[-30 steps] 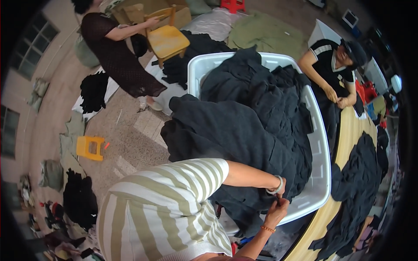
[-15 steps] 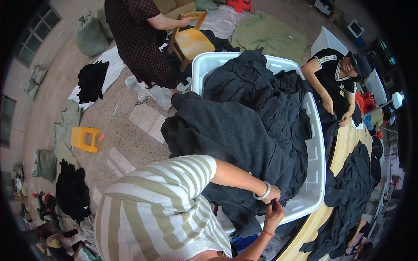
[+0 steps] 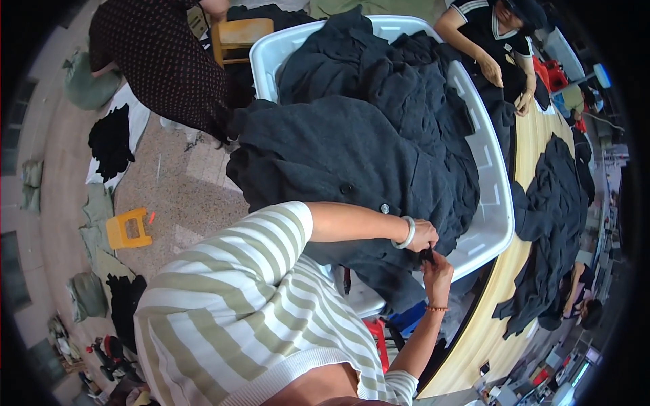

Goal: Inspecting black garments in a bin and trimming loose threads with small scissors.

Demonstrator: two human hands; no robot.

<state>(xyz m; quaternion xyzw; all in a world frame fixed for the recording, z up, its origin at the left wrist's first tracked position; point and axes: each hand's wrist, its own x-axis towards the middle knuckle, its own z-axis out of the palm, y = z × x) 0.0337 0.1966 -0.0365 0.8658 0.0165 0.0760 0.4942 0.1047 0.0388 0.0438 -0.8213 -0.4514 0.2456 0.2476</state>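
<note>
A dark grey buttoned garment point(image 3: 325, 145) lies spread over the near side of a white plastic tub point(image 3: 497, 183), on top of more dark garments point(image 3: 413, 81). My left hand point(image 3: 424, 234), below a pale bangle, pinches a bit of the garment's dark edge. Close against it, my right hand point(image 3: 439, 269), with a beaded bracelet at the wrist, has its fingers closed on the same edge. Two buttons show on the cloth left of my hands. My fingers partly hide the pinched spot.
A light wooden table point(image 3: 497, 291) runs along the right, with dark garments point(image 3: 548, 223) on it. Across it, a co-worker point(image 3: 501, 47) handles dark cloth. Another person point(image 3: 162, 68) stands far left beside a wooden chair point(image 3: 244, 32). A yellow stool point(image 3: 128, 230) is on the floor.
The view has shifted, so the tub sits higher in the picture and two buttons now show. The person at far left bends by the chair. My hands keep their pinch on the garment.
</note>
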